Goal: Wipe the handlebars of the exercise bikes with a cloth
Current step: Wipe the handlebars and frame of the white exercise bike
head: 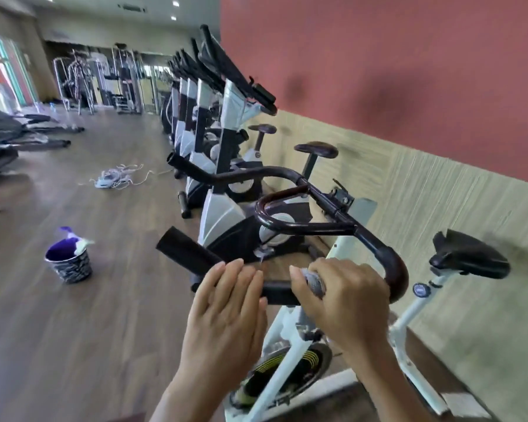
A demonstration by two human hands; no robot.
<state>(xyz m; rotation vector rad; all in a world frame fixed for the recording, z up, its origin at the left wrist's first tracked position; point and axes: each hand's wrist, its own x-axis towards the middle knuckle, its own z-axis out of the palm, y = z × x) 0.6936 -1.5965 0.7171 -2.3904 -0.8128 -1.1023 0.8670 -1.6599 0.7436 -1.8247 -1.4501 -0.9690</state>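
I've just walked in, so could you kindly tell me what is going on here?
A person is at the nearest exercise bike. The right hand grips a grey cloth against its handlebar, while the left hand rests straight-fingered on the same bar beside it. A bucket stands on the floor; more bikes line the wall.

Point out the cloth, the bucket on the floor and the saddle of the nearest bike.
cloth [314, 283]: head view, on the grey fold that shows.
bucket [70, 269]: head view, on its patterned outer wall.
saddle [470, 254]: head view, on the black top surface.
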